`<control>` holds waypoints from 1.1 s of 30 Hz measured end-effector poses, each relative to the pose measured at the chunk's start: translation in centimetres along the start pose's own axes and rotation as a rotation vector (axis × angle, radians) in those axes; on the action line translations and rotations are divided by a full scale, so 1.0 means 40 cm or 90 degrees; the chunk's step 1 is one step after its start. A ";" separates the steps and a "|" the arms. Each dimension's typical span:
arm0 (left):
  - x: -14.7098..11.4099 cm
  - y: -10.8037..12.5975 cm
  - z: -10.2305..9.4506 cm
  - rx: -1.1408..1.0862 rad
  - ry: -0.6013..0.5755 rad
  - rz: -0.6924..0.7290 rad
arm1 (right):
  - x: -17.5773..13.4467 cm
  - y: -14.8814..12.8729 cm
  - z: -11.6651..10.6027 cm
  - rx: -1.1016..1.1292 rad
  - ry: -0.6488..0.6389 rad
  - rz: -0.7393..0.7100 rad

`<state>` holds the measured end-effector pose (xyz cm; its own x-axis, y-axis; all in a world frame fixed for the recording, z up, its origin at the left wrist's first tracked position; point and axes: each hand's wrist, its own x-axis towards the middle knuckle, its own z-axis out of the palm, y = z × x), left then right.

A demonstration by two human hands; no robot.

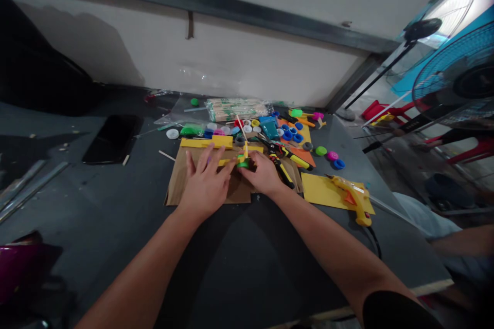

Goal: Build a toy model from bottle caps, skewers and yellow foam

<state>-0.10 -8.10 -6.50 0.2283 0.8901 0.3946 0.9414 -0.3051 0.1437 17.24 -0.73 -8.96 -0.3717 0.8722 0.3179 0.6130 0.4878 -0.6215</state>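
Observation:
My left hand lies with fingers spread over a brown cardboard sheet; its fingertips are by a small yellow piece. With thumb and fingers closed, my right hand holds a green bottle cap at the end of that piece. From the cap area a thin pale stick rises at a tilt, with yellow bits at its foot. Behind my left fingers is a folded yellow strip. Black-and-yellow pliers rest just right of my right hand.
A yellow glue gun lies on a yellow sheet at the right. Several coloured bottle caps and wrapped wooden sticks line the back by the wall. A black phone lies left. Beyond the table's right edge stands a fan.

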 end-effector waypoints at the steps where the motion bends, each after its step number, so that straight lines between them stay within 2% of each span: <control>1: 0.000 0.002 0.002 -0.004 -0.008 -0.004 | 0.000 -0.001 0.000 -0.003 -0.005 0.000; 8: 0.002 0.007 0.009 0.004 -0.018 -0.006 | 0.002 -0.002 -0.004 -0.022 -0.028 0.002; 21: -0.007 -0.028 -0.025 0.071 0.003 -0.058 | 0.002 -0.009 -0.010 -0.043 -0.043 0.012; 27: -0.008 -0.010 -0.030 0.069 0.002 -0.055 | 0.002 -0.005 -0.006 -0.042 -0.041 0.013; 33: -0.002 0.016 -0.013 0.048 -0.024 -0.039 | 0.001 0.004 -0.001 -0.030 -0.036 0.015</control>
<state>0.34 -8.56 -5.98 0.1777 0.9190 0.3520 0.9696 -0.2246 0.0971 17.34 -0.60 -9.02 -0.3944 0.8808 0.2619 0.6542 0.4693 -0.5932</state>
